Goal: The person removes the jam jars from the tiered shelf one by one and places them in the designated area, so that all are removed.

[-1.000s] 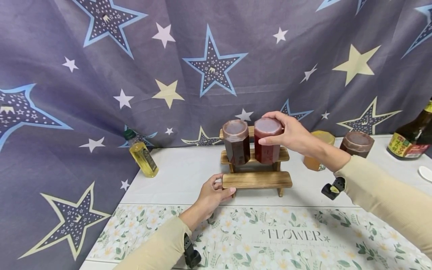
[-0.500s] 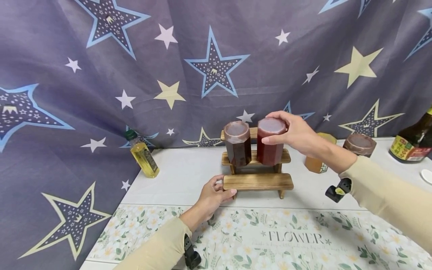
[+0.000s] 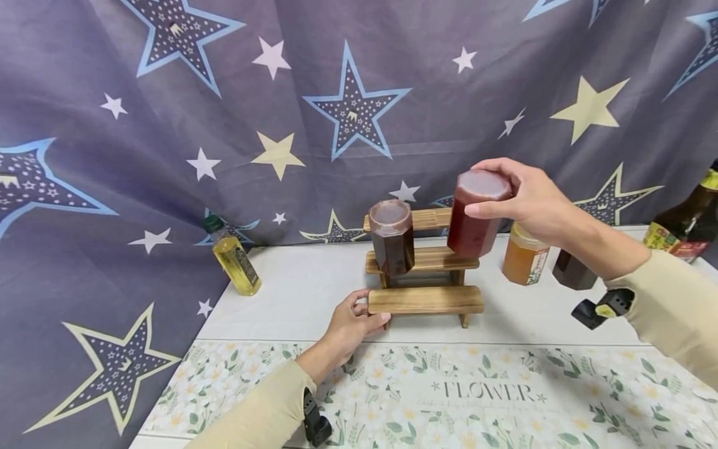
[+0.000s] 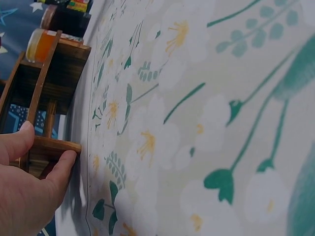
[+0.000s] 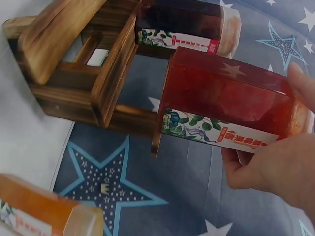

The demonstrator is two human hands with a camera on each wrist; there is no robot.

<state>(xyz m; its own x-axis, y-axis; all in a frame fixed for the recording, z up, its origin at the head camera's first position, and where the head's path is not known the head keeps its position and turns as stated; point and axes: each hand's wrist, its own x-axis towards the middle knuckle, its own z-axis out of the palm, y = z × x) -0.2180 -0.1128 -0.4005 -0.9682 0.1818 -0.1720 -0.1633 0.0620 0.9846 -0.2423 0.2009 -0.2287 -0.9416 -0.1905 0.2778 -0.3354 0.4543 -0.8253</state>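
Observation:
My right hand (image 3: 541,202) grips a faceted jar (image 3: 473,234) with red contents near its lid, thumb on the near side. The jar tilts a little and overlaps the right end of the three-step wooden rack (image 3: 426,300) in the head view. A printed label (image 5: 216,132) shows on its side in the right wrist view. My left hand (image 3: 348,324) holds the left end of the rack's lowest step, with thumb and fingers at the wood (image 4: 56,143) in the left wrist view. A dark brown jar (image 3: 392,249) stands on the middle step at the left.
An amber jar (image 3: 521,259) and another dark jar (image 3: 572,271) stand right of the rack, the latter partly behind my right forearm. A large dark bottle (image 3: 681,221) is farther right. At the left stands a green-capped oil bottle (image 3: 238,262). A star-patterned curtain (image 3: 224,125) hangs behind.
The red jar in my right hand has moved up and right, off its place beside the dark jar, and has tilted. My left hand stays on the rack.

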